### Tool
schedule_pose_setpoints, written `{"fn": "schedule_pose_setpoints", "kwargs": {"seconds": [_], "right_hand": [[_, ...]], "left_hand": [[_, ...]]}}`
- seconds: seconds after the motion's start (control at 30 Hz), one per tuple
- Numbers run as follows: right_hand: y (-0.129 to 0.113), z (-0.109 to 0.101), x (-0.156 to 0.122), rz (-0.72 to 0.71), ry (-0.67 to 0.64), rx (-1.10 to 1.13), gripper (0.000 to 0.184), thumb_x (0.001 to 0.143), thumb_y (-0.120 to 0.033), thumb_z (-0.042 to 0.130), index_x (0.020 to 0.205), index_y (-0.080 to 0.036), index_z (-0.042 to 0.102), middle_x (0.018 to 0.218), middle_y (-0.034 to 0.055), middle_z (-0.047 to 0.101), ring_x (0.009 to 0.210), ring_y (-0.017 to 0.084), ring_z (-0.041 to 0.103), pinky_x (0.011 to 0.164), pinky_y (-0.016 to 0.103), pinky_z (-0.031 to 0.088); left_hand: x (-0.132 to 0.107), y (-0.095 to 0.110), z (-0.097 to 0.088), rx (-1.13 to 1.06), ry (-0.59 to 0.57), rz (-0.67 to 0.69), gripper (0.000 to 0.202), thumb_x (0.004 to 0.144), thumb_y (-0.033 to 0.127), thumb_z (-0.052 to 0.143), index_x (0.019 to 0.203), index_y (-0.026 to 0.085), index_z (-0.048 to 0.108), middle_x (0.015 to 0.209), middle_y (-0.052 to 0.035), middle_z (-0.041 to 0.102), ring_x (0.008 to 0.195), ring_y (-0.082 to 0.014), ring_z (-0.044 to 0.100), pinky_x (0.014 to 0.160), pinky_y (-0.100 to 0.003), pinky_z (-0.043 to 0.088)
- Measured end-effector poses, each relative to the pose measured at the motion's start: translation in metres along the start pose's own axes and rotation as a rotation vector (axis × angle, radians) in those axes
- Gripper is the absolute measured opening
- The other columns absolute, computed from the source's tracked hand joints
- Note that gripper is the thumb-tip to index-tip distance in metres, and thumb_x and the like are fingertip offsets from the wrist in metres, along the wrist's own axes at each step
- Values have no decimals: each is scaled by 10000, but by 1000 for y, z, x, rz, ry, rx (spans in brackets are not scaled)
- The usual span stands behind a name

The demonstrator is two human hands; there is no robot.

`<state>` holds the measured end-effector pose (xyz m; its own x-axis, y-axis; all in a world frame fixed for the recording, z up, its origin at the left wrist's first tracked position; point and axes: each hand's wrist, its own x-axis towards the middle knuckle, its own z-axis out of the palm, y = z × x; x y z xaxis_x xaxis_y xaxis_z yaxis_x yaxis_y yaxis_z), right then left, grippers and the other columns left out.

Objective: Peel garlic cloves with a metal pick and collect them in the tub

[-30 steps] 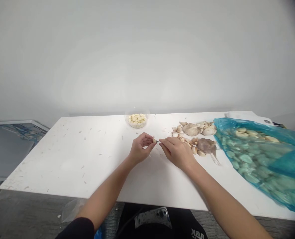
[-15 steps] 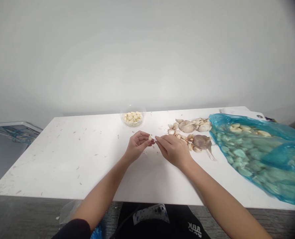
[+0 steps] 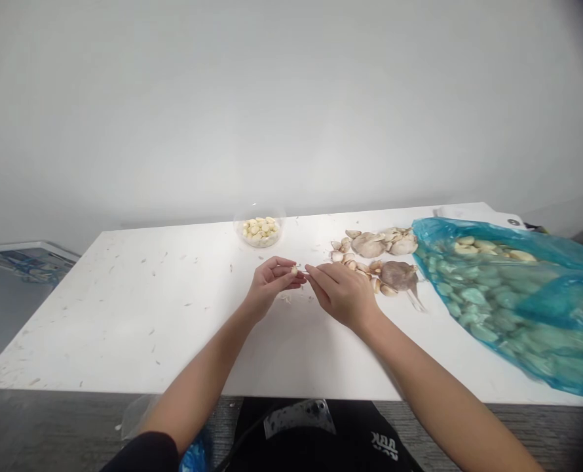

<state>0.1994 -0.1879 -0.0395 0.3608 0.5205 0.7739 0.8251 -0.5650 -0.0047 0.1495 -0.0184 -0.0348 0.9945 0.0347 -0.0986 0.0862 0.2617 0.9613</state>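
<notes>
My left hand [image 3: 272, 285] holds a small garlic clove [image 3: 294, 269] between thumb and fingertips, above the white table [image 3: 124, 314]. My right hand [image 3: 343, 295] meets it from the right, its fingertips pinching a thin pale sliver [image 3: 303, 271] against the clove. The sliver is too small to identify, and it could be skin or a tool. Just right of my right hand lie a garlic bulb [image 3: 397, 275] and loose unpeeled cloves [image 3: 353, 262].
A transparent plastic bowl [image 3: 280, 229] of peeled cloves stands at the table's far edge. Papery garlic heads [image 3: 370, 244] lie behind the bulb. A blue plastic bag [image 3: 483, 308] of cloves fills the right side. Skin flecks dot the table. A phone [image 3: 299, 417] rests on my dark lap.
The view has shifted slightly, so the table sits a little further left and higher. My hands have stayed together at the clove, and the right fingertips sit closer to it.
</notes>
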Motion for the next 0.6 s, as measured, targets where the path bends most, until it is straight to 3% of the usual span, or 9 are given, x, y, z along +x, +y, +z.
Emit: {"fn": "schedule_pose_setpoints", "kwargs": {"seconds": [0.27, 0.6], "right_hand": [[-1, -1, 0, -28, 11, -27, 171, 820, -160, 582, 976, -170, 652, 729, -31, 619, 636, 83, 470, 526, 244, 275], [-1, -5, 3, -28, 44, -24, 121, 774, -117, 601, 869, -179, 645, 723, -42, 618, 619, 83, 443, 512, 239, 263]], "left_hand": [[0, 1, -2, -79, -48, -76, 288, 768, 284, 674, 965, 124, 537, 879, -83, 674, 851, -158, 640, 798, -293, 496], [1, 0, -1, -53, 34, -79, 298, 722, 282, 715, 877, 121, 518, 788, -61, 668, 817, -165, 648, 754, -286, 509]]}}
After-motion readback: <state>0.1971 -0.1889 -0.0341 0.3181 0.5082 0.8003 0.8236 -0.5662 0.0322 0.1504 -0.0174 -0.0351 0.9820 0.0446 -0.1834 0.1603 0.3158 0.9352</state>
